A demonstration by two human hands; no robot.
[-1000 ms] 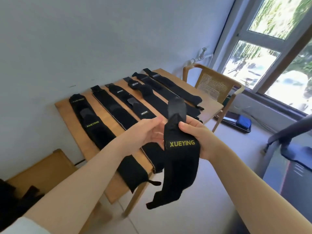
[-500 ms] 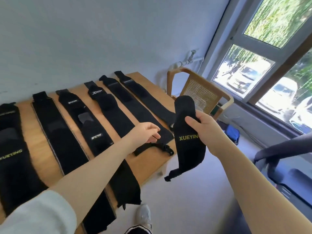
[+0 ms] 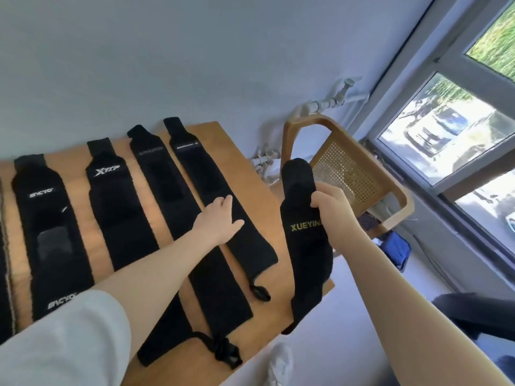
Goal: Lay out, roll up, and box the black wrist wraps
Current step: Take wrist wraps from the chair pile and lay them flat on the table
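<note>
Laid-out wraps run side by side across the desk, long axes pointing from the wall toward its near edge. The left hand lies flat, fingers spread, on the rightmost laid wrap. Right of that wrap, over the bare strip at the desk's right edge, the right hand grips the XUEYING wrap, hanging almost upright; I'd guess it lands there, parallel.

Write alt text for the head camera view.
The right hand holds a black XUEYING wrist wrap beside a wooden table, while the open left hand rests flat on the rightmost wrap of several laid out there. A wooden chair stands behind.
</note>
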